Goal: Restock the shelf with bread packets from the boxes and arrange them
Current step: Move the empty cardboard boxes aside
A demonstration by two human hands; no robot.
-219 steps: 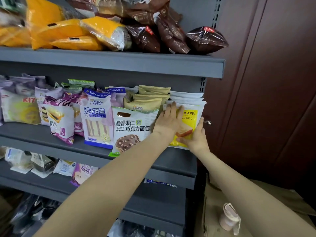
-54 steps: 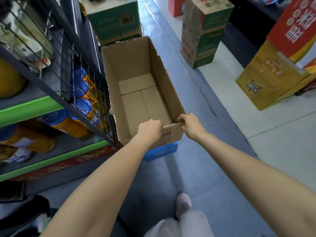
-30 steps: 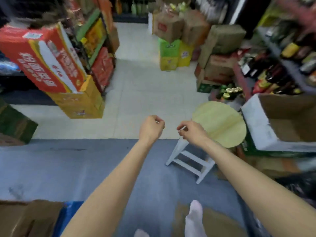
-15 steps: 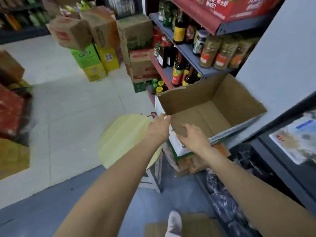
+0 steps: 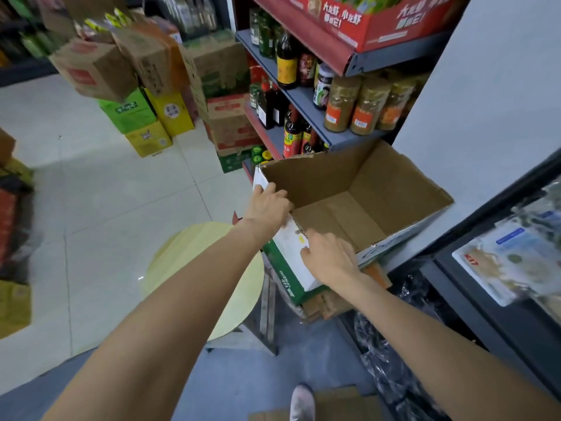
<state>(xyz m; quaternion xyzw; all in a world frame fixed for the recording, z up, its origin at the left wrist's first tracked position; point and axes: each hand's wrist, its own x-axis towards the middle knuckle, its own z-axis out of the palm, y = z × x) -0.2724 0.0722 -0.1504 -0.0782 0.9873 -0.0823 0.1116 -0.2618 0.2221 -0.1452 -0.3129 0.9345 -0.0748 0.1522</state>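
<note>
1. Head view, looking down an aisle; far stacked cartons (image 5: 121, 86) blurred, print unreadable.
2. Open cardboard box (image 5: 358, 208) at centre right, tilted, resting on other cartons (image 5: 331, 302) mostly hidden beneath it. Nothing but bare cardboard visible inside.
3. Left hand (image 5: 268, 205) on the box's near-left rim, fingers curled over the edge, gripping it; fingertips hidden inside.
4. Right hand (image 5: 329, 258) at the near corner, fingers bent against the white outer wall; grip or mere touch: cannot tell.
5. Round yellow stool (image 5: 194, 268) left of box, partly covered by left forearm.
6. Bottle shelf (image 5: 303, 95) behind box.
7. Bread packets (image 5: 510, 262) at far right, cut off by frame edge, well apart from both hands.
</note>
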